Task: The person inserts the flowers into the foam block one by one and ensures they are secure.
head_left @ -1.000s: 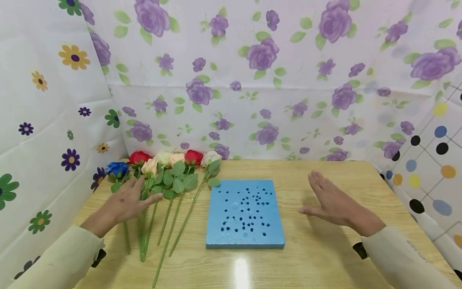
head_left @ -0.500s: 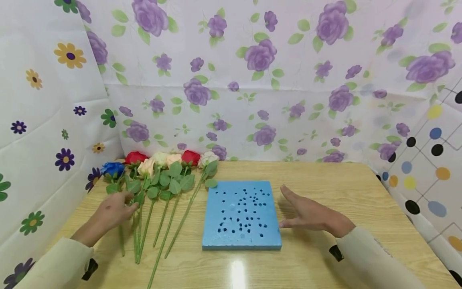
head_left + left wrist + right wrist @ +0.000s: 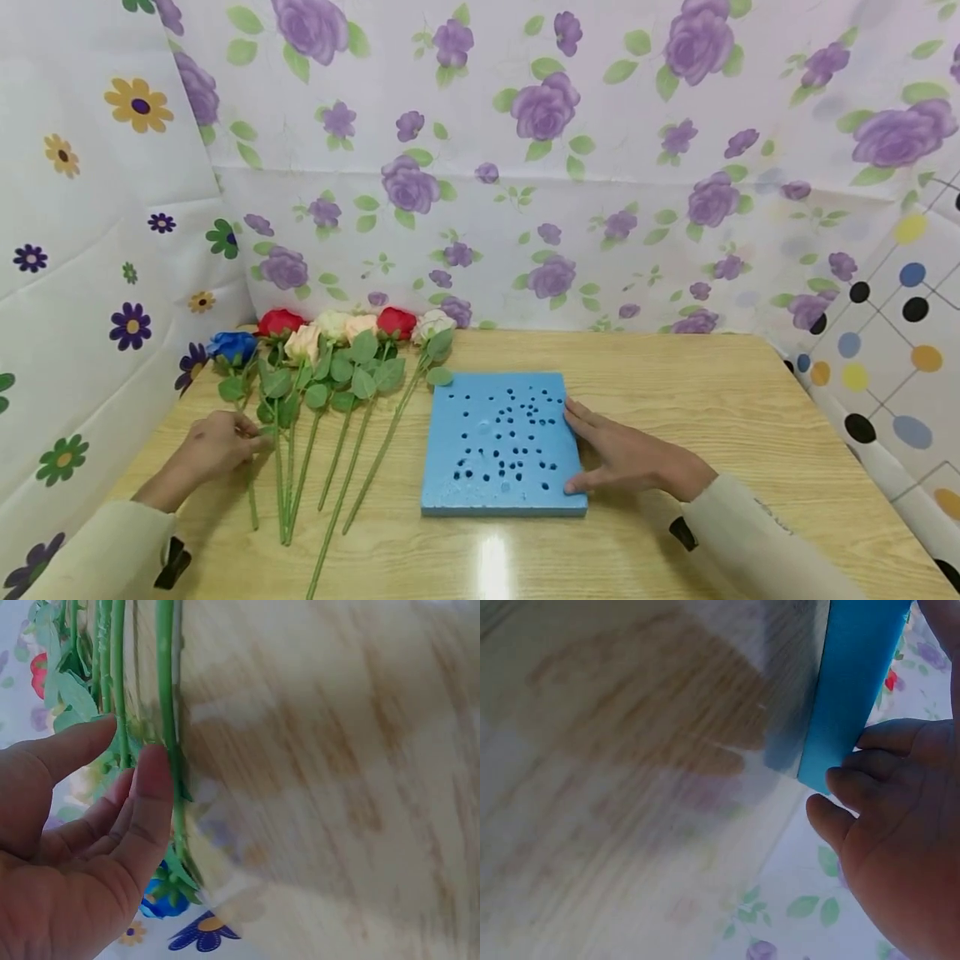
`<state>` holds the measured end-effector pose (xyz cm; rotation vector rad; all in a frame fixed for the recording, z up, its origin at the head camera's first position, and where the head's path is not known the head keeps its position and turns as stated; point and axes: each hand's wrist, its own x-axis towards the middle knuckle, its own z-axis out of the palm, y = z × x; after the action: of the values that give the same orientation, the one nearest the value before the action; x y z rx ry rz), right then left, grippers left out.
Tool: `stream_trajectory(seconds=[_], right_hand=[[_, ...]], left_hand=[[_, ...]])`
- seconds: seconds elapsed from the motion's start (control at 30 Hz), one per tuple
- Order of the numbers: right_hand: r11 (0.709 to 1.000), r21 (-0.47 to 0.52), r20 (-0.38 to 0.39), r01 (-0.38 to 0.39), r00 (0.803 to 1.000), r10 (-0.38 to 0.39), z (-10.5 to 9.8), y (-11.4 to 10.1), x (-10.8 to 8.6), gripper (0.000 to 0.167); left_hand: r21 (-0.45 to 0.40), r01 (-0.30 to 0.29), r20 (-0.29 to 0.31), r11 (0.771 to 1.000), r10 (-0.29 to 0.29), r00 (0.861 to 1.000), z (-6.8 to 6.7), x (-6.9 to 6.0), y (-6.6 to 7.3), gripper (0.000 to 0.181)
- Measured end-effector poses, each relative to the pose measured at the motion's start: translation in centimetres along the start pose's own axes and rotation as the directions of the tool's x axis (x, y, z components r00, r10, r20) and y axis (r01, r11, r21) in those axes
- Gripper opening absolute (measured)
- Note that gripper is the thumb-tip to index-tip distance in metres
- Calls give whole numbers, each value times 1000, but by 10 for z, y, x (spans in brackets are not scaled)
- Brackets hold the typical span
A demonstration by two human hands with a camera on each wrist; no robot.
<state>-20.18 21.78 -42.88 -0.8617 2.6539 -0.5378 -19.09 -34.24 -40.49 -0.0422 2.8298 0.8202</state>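
At the left of the head view, a blue rose (image 3: pixel 234 347) lies with its green stem (image 3: pixel 252 500) pointing towards me. My left hand (image 3: pixel 213 450) is at that stem with bent fingers; the left wrist view has the fingertips against or just beside the stem (image 3: pixel 166 675), and a gap separates thumb from fingers. A light blue board (image 3: pixel 480 450) full of small holes lies flat in the middle. Against its right side rests my right hand (image 3: pixel 630 454), thumb near the front corner and fingers further back. In the right wrist view, the fingers touch the board's side (image 3: pixel 847 697).
Right of the blue rose lie several more roses, among them a red rose (image 3: pixel 281 322), a peach rose (image 3: pixel 303 343) and a whitish rose (image 3: pixel 432 325), stems towards me. A patterned cloth (image 3: pixel 480 250) hangs behind the wooden table (image 3: pixel 675 367).
My right hand has moved left from the bare table to the board's side. My left hand has drawn back from above the roses to the blue rose's stem, its fingers more bent.
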Motion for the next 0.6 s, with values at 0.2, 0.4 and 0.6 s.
stream_trajectory(seconds=[0.2, 0.4, 0.6], right_hand=[[998, -64, -12, -4, 1000, 3, -2, -1, -2, 118], [996, -85, -15, -20, 1000, 19, -4, -1, -5, 118], [996, -85, -9, -40, 999, 40, -7, 0, -6, 119]], left_hand=[[-81, 50, 11, 995, -50, 999, -1, 1, -2, 37], [-69, 68, -2, 995, -68, 998, -5, 0, -7, 27], [-108, 139, 70, 984, -132, 989, -2, -1, -16, 46]])
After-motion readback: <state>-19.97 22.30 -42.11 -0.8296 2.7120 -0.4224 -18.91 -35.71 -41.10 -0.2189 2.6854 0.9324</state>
